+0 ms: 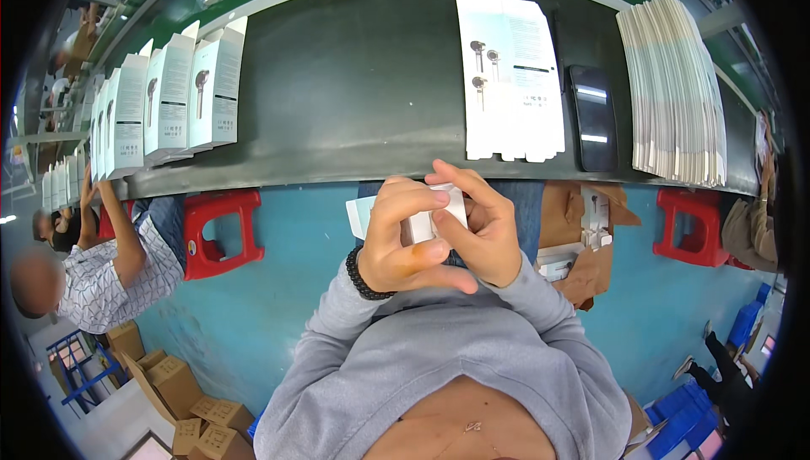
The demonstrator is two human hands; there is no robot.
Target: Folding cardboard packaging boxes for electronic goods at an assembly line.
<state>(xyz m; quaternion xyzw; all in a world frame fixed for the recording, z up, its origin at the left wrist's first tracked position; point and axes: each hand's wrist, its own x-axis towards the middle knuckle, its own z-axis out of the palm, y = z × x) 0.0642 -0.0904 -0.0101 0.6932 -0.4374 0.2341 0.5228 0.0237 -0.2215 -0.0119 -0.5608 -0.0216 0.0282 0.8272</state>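
Observation:
Just off the table's near edge, above my lap, both my hands are closed on a small white folding carton. My left hand, with a black beaded bracelet at its wrist, grips the carton's left part. From the other side, my right hand curls its fingers and thumb round the right end, by the white end flaps. An open flap sticks out to the left, past my left fingers. Much of the carton is hidden behind my fingers. Nearest on the table lie flattened printed cartons.
On the dark table, upright cartons stand in a row at left. A black phone and a thick stack of flat cartons are at right. Red stools flank me, and an opened brown box sits below the table. A co-worker is at left.

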